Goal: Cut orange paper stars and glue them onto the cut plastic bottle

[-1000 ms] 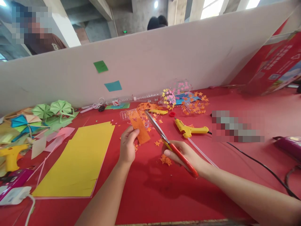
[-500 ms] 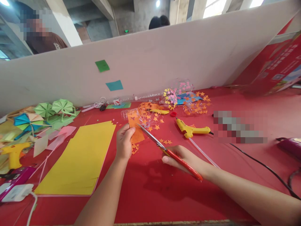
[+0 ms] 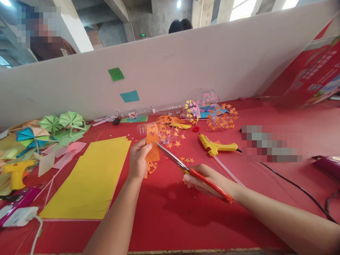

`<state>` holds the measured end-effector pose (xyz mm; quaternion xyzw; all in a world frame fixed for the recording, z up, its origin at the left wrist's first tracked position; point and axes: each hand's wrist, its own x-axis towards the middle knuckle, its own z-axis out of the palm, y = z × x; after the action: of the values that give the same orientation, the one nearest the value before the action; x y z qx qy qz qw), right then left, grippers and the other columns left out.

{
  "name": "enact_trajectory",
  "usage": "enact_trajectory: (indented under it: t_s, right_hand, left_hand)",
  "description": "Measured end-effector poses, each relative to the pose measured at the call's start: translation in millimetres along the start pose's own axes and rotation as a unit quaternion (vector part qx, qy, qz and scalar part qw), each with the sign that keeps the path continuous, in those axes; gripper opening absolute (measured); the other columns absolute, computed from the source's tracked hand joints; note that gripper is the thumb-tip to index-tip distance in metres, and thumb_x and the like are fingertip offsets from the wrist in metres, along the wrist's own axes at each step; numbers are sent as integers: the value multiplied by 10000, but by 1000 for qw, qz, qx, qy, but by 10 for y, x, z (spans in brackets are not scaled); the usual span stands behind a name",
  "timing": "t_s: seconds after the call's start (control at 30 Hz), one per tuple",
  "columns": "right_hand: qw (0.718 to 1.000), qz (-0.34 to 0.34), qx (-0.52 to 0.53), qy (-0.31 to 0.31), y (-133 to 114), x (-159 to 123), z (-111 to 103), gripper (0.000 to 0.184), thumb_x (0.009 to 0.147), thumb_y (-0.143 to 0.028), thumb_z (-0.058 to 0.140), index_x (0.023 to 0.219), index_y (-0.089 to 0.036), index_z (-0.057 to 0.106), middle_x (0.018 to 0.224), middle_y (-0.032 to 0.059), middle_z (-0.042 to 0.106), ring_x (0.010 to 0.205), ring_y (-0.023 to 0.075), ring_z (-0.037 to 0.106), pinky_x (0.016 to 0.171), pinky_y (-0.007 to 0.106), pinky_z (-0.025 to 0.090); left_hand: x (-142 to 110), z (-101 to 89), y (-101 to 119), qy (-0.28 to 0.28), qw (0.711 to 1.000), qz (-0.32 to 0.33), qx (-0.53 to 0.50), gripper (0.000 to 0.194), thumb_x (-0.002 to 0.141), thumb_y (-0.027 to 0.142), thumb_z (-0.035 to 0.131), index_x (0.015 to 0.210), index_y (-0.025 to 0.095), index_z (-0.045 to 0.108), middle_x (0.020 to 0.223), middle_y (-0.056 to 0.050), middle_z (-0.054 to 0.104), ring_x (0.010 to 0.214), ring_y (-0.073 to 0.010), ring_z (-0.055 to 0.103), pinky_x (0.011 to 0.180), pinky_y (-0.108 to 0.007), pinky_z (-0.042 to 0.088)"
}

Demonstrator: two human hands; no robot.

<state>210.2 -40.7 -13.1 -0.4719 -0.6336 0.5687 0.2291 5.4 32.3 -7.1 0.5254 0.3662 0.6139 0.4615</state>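
At the near left, a yellow glue gun [image 3: 17, 173] is lying beside a purple-and-white object [image 3: 22, 205]; beyond them, two pale green folded-paper forms [image 3: 70, 119] are standing near the white partition [image 3: 164, 71]. A stack of yellow paper [image 3: 87, 180] is resting flat on the red table [image 3: 159, 223], to the left of the hands. At centre, the left hand [image 3: 138, 159] is pinching an orange paper strip [image 3: 153, 154] between thumb and fingers, holding it above the table. Orange cut-out scraps [image 3: 151, 168] are showing just below the strip. On the far side, a clear plastic bottle with orange stars [image 3: 168, 122] is lying near a yellow cutter [image 3: 180, 126]. The right hand [image 3: 211, 173] is curling around the red handles of a pair of scissors [image 3: 183, 165], whose tips are pointing left across the strip; whether they are touching it cannot be told. Farther right, a second yellow glue gun [image 3: 215, 147] is lying with its nozzle directed toward the far left. A red box [image 3: 316, 76] is standing at the far right.
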Motion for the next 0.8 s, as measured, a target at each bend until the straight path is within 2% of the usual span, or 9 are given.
enact_trajectory:
  t_s: [0.2, 0.37, 0.63, 0.8]
  right_hand:
    - [1000, -3, 13, -3, -7, -6, 12, 484, 780, -642, 580, 646, -184, 499, 410, -89, 343, 364, 68, 319, 385, 199, 241]
    - [1000, 5, 19, -10, 9, -2, 7, 464, 789, -617, 589, 647, -186, 495, 414, -89, 354, 355, 64, 320, 378, 198, 238]
    - [1000, 10, 15, -13, -4, -3, 12, 461, 795, -613, 582, 641, -193, 473, 406, -93, 349, 346, 63, 315, 367, 194, 244]
    - [1000, 14, 10, -10, -12, -9, 17, 456, 805, -605, 575, 635, -197, 463, 400, -93, 344, 340, 65, 320, 356, 193, 253]
  left_hand:
    - [4, 1, 10, -12, 1000, -4, 8, 129, 681, 289, 586, 690, 185, 661, 642, 6, 630, 650, -169, 591, 634, -270, 466]
    - [1, -14, -4, -7, 1000, -3, -3, 111, 683, 277, 606, 685, 179, 659, 628, 10, 622, 592, -146, 562, 573, -248, 438]
    - [1, -22, -4, -19, 1000, 5, -17, 104, 701, 258, 610, 702, 180, 678, 653, 9, 631, 611, -144, 561, 585, -247, 437]
    - [3, -40, -10, -16, 1000, 2, -14, 104, 700, 258, 612, 682, 175, 672, 612, 22, 590, 539, -120, 509, 528, -231, 398]
